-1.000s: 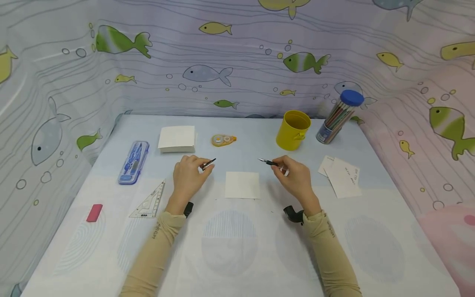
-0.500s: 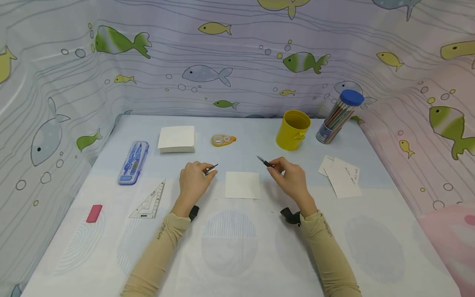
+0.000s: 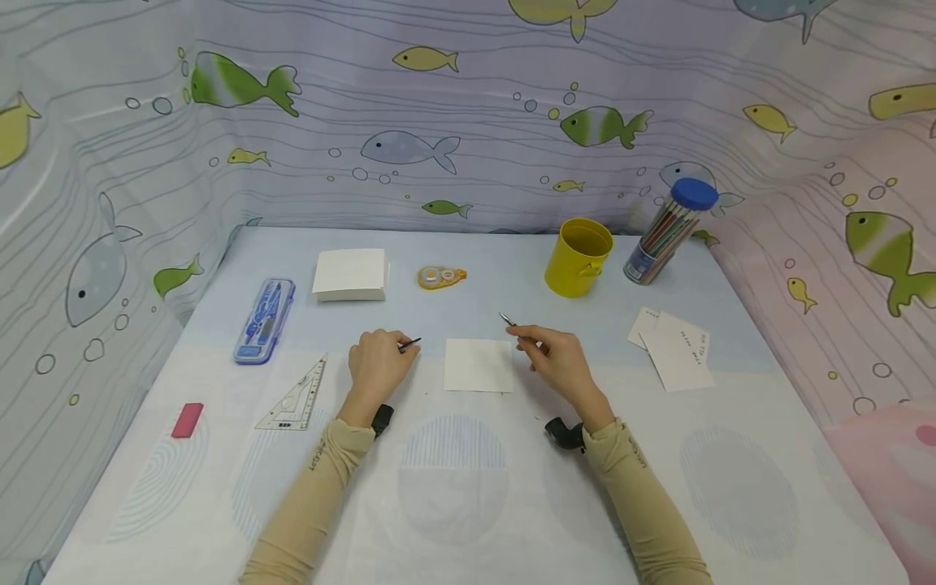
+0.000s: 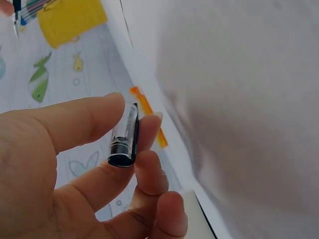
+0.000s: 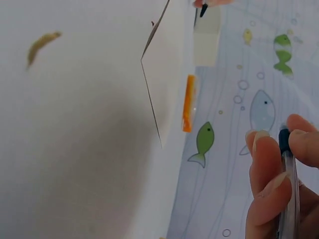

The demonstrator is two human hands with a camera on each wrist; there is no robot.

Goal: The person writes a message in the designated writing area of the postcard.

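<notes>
My left hand (image 3: 379, 370) pinches a clear pen cap (image 4: 124, 134) with a black clip between thumb and fingers, left of the blank sheet of paper (image 3: 478, 366). On the sheet's other side, my right hand (image 3: 561, 366) holds a pen (image 5: 289, 194) with a clear barrel and dark grip. Its bare metal tip (image 3: 506, 318) points up and left, above the sheet's far right corner in the head view. In the right wrist view the fingertips close round the dark grip and the barrel runs down along the fingers. Cap and pen are apart.
Behind the hands are a stack of white paper (image 3: 349, 275), an orange correction tape (image 3: 441, 277), a yellow cup (image 3: 578, 260) and a jar of pencils (image 3: 669, 231). Leftward lie a blue case (image 3: 265, 321), a set square (image 3: 296, 398) and a pink eraser (image 3: 187, 420); rightward, written cards (image 3: 676, 353).
My right hand has moved left toward the sheet with the pen, its fingers shifting along it. My left hand has come slightly nearer the front, still holding the cap.
</notes>
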